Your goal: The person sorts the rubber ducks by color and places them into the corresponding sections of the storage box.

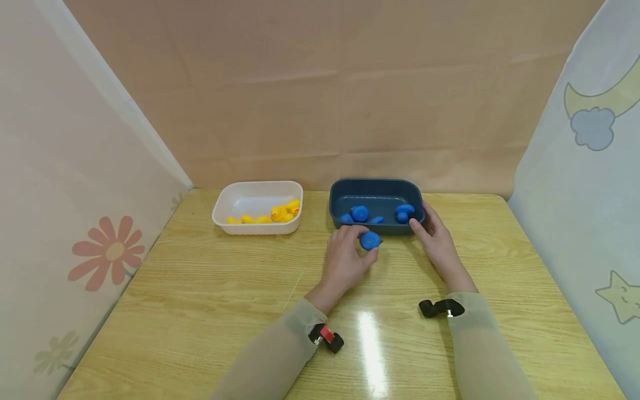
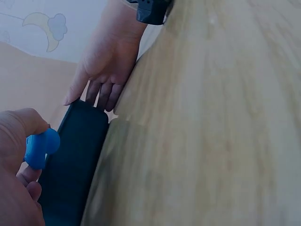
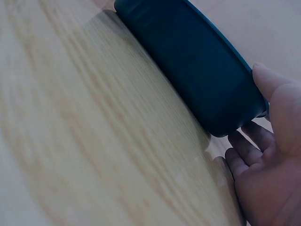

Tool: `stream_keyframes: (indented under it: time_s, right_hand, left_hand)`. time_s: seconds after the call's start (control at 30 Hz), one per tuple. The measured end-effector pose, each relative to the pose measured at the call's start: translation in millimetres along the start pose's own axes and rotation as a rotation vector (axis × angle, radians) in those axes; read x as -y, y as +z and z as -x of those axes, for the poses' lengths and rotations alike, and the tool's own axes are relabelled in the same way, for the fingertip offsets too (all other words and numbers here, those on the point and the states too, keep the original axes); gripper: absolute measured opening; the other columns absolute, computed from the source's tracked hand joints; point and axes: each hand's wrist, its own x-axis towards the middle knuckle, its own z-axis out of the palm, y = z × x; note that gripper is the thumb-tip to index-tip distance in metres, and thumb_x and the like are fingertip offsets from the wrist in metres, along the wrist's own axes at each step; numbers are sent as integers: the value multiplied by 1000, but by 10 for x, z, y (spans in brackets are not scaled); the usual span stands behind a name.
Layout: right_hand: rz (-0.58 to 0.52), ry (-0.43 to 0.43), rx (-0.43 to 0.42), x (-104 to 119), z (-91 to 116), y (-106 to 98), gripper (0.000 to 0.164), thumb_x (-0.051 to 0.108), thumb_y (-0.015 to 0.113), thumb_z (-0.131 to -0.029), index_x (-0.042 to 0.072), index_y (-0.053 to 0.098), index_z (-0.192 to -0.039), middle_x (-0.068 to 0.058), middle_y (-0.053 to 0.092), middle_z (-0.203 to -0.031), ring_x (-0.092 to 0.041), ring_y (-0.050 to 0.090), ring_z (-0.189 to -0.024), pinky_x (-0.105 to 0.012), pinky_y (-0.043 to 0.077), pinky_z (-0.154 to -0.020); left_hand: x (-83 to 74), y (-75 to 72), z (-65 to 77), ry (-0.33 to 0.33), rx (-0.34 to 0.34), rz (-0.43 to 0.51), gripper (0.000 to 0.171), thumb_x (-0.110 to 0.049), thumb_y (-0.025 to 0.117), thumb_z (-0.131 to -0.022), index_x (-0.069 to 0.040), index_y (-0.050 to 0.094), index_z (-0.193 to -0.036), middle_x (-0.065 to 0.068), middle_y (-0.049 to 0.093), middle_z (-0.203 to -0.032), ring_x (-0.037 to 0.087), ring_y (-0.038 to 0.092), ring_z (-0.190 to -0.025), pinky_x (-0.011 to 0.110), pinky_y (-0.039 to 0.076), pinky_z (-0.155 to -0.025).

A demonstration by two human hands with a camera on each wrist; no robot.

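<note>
My left hand (image 1: 345, 261) pinches a small rounded blue toy (image 1: 370, 240) between thumb and fingers, just in front of a dark blue bin (image 1: 376, 229). A small dark tip shows on the toy's right side. In the left wrist view the same blue toy (image 2: 41, 147) is held beside the bin's wall (image 2: 70, 165). At the bin's right end, my right hand (image 1: 442, 244) grips the front corner, its thumb on the rim and fingers against the end wall, as the right wrist view shows the hand (image 3: 273, 174). Several blue toys (image 1: 359, 213) lie inside.
A white bin (image 1: 255, 229) stands to the left, with several yellow toy ducks (image 1: 279, 213) along its front and right side. Both bins rest near the back of a wooden table (image 1: 240, 289). A brown backdrop (image 1: 320, 100) hangs behind, with patterned cloth at both sides.
</note>
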Motion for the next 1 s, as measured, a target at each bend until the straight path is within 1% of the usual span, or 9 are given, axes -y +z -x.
stream_keyframes:
  time_s: [0.17, 0.27, 0.5, 0.63, 0.8, 1.0]
  right_hand:
    - [-3, 3, 0, 0, -2, 5, 82, 34, 59, -117, 9, 11, -178, -21, 13, -182, -45, 16, -166, -63, 18, -131]
    - [4, 10, -4, -30, -19, 8, 82, 34, 59, -117, 10, 11, -178, -21, 14, -182, -45, 17, -166, -63, 19, -131]
    - [29, 10, -21, -310, -143, -3, 80, 35, 57, -117, 18, 11, -179, -17, 14, -182, -41, 16, -167, -61, 20, -131]
    - [37, -2, -29, -405, -172, -12, 79, 38, 57, -117, 21, 10, -180, -15, 14, -183, -40, 17, -167, -61, 20, -131]
    - [37, -9, -34, -423, -162, -21, 80, 40, 57, -117, 24, 10, -180, -13, 14, -183, -40, 17, -167, -61, 20, -131]
    - [39, -2, -28, -405, -156, -13, 79, 38, 56, -117, 20, 10, -179, -16, 14, -183, -41, 17, -166, -62, 20, -131]
  left_hand:
    - [-26, -75, -36, -2, -7, 2, 43, -32, 90, -94, -14, 72, -129, 2, 68, -123, 24, 58, -110, 40, 50, -97]
    - [-38, -107, -50, -6, -7, 8, 43, -32, 90, -94, -15, 73, -129, 1, 67, -124, 24, 57, -111, 39, 49, -98]
    - [-69, -159, -89, 4, -28, 26, 43, -30, 91, -92, -13, 74, -128, 2, 69, -124, 25, 58, -112, 40, 49, -98]
    - [-89, -195, -114, 10, -41, 41, 42, -28, 91, -91, -12, 75, -127, 5, 69, -125, 27, 59, -115, 42, 50, -100]
    - [-99, -226, -145, 13, -37, 31, 42, -29, 90, -93, -12, 75, -129, 5, 69, -129, 27, 59, -118, 42, 50, -101]
    - [-120, -253, -176, -2, -43, 34, 43, -27, 91, -93, -13, 74, -130, 5, 68, -130, 26, 57, -119, 42, 50, -101]
